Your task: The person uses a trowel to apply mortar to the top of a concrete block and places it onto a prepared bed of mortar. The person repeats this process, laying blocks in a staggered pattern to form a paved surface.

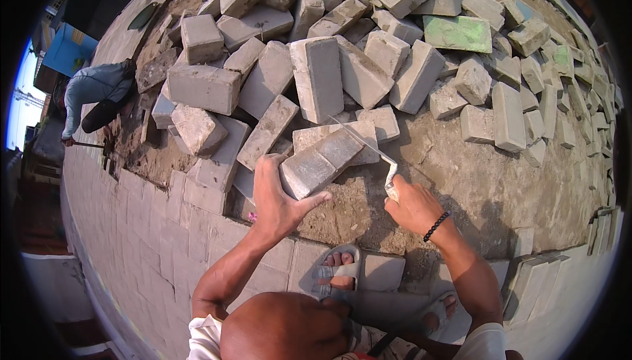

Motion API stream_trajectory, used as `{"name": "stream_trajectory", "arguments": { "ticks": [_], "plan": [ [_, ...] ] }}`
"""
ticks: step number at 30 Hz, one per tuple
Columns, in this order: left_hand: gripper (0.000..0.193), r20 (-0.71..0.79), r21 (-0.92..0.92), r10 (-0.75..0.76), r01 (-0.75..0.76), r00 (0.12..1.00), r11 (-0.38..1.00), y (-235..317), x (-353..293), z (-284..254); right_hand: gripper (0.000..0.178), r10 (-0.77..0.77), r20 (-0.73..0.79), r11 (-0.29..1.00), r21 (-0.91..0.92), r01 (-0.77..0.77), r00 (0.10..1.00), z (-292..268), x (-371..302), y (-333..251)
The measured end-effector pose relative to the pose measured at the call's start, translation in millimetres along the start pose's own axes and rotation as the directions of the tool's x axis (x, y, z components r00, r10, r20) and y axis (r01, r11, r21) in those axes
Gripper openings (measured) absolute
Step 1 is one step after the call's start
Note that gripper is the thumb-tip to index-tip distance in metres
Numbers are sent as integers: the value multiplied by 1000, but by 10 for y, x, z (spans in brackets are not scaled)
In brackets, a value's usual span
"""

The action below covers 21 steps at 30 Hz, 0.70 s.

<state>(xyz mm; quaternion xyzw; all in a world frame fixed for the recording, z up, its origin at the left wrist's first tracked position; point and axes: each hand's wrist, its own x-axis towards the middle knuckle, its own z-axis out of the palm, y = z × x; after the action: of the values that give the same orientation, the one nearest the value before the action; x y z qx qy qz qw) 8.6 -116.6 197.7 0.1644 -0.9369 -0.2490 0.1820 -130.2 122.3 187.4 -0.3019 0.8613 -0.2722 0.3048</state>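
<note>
My left hand [276, 199] grips a grey concrete paving block [319, 162] by its near left end, with the thumb stretched along the near side. The block is tilted over the sandy ground and has a paler, dusty near end. My right hand [416, 207] is closed round the handle of a trowel [391, 170]. Seen nearly edge-on, its thin blade runs up and left across the far part of the block. Whether blade and block touch, I cannot tell. Behind the held block lies another paving block [368, 131].
A big heap of loose paving blocks [316, 74] fills the far side, one with a green face [457, 34]. Laid paving [151, 228] spreads to the left and under my sandalled feet. Bare sand [500, 195] lies right. At far left a person [99, 93] bends with a long tool.
</note>
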Motion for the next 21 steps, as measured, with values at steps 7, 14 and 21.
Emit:
{"name": "stream_trajectory", "arguments": {
  "ticks": [7, 14, 21],
  "plan": [
    [91, -15, -93, -32, 30, 999, 995, 17, 10, -1, 34, -181, 108, 982, -25, 185, 978, -7, -369, -398],
    [87, -40, -243, -138, 124, 990, 962, -32, 42, 39, 21, 14, -24, 995, -100, -16, 1000, 14, 107, 315],
    [100, -39, -171, -110, 102, 993, 980, -26, 168, -2, 32, -100, -46, 995, -22, 99, 994, 212, 29, 125]
  ]
}}
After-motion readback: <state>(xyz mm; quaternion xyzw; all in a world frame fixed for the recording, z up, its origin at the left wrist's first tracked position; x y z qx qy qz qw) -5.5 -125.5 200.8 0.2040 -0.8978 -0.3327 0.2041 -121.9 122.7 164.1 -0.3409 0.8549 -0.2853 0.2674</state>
